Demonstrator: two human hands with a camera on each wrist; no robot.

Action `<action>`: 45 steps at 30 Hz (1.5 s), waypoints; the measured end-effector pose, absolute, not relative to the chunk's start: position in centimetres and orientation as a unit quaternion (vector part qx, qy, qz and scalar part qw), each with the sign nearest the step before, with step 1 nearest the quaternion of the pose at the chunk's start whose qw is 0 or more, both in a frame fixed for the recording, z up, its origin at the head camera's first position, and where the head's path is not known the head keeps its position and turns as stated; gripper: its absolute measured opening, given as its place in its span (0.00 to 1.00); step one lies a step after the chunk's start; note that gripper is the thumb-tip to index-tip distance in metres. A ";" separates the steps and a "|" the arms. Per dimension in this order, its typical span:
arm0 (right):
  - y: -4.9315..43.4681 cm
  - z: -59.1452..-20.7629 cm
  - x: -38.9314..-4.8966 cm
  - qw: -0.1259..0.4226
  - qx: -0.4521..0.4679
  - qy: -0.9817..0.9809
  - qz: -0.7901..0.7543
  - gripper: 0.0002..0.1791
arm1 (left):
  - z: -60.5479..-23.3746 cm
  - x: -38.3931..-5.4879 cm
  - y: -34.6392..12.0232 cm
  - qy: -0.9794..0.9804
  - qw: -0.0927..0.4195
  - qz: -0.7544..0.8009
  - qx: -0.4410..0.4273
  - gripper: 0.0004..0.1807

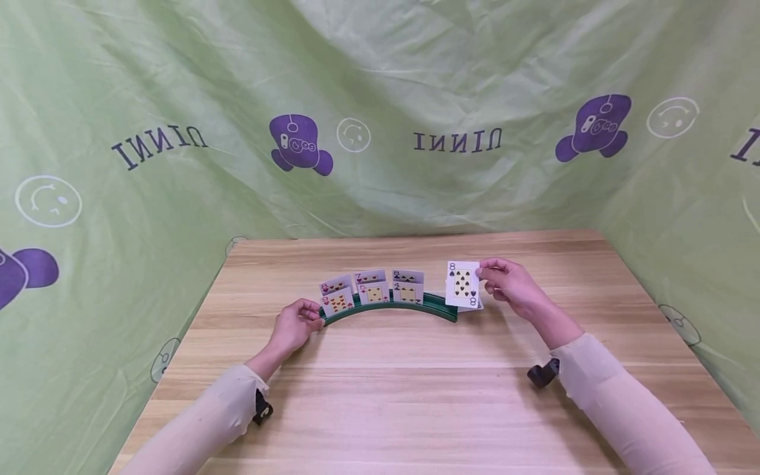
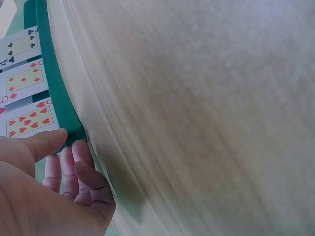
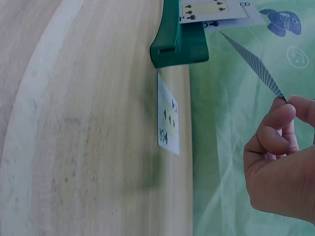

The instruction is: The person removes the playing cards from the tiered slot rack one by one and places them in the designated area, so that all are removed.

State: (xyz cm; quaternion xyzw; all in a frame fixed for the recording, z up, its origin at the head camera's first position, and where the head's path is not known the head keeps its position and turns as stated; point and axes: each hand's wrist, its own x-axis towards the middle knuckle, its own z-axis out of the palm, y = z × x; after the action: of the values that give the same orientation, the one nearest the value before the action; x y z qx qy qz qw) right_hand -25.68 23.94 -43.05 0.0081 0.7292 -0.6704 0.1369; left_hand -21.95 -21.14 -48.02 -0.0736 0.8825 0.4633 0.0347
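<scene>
Pinches a playing card, probably light, springy and slick, best taken by its edge, in the right hand near the right end of a green rack, and grips the other end in the left hand.

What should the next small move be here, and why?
Probably lower the eight of spades into the right end of the green holder: the right hand pinches the card beside it, that stretch shows no cards, and the left hand grips the other end.

eight cards, one rack, one table
</scene>
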 end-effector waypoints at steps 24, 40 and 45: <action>28.3 -45.3 -27.7 0.130 0.071 0.759 -0.634 0.28 | -48.1 -21.8 -21.1 0.884 0.036 0.460 -0.076 0.15; 29.1 -46.0 -28.2 0.123 0.114 0.806 -0.568 0.29 | -48.3 -21.9 -21.1 0.885 0.034 0.458 -0.078 0.16; 29.1 -46.4 -28.3 0.136 0.113 0.818 -0.548 0.27 | -48.3 -21.9 -21.2 0.884 0.034 0.460 -0.079 0.15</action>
State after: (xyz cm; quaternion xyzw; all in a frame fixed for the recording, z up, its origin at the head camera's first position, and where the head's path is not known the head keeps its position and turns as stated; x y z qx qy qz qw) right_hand -28.29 29.12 -46.43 0.1134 0.8176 -0.5480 0.1356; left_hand -21.94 -21.17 -48.31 -0.0785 0.8836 0.4604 0.0337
